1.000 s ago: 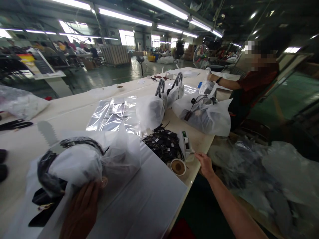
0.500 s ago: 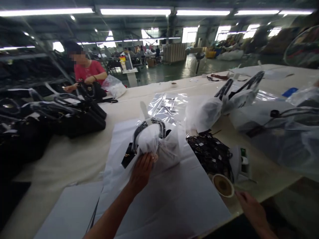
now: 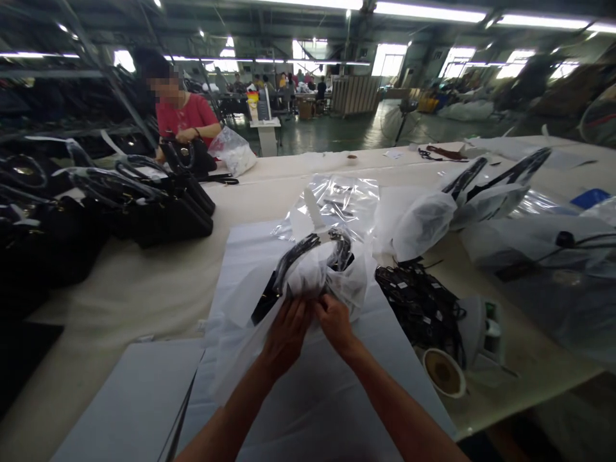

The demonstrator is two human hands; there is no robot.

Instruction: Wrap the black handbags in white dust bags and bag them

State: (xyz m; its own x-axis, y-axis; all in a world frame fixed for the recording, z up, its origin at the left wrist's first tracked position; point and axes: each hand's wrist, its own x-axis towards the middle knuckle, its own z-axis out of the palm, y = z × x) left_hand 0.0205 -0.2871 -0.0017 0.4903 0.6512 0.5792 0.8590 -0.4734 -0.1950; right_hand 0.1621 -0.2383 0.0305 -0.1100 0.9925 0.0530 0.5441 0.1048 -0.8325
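A black handbag [image 3: 264, 307] lies on a white sheet [image 3: 356, 385], largely covered by thin white wrapping [image 3: 308, 274]. Its dark handles [image 3: 294, 255], sleeved in clear plastic, arch away from me. My left hand [image 3: 289, 330] rests on the near side of the wrapping, fingers stretched out and lying flat. Close beside it, my right hand [image 3: 335, 323] is closed in a pinch against the same wrapping. What its fingertips grip, wrapping or something small, is hidden.
A roll of tape [image 3: 443, 373] sits at the right beside a pile of dark straps [image 3: 418, 301]. Another wrapped bag [image 3: 426, 221] stands behind them. Several black handbags [image 3: 168, 218] line the left. Across the table, a person in red [image 3: 192, 119] handles a black bag.
My right hand has come from beside the tape roll to the wrapped handbag, next to my left hand. My left hand stays on the wrapping. The view has shifted slightly.
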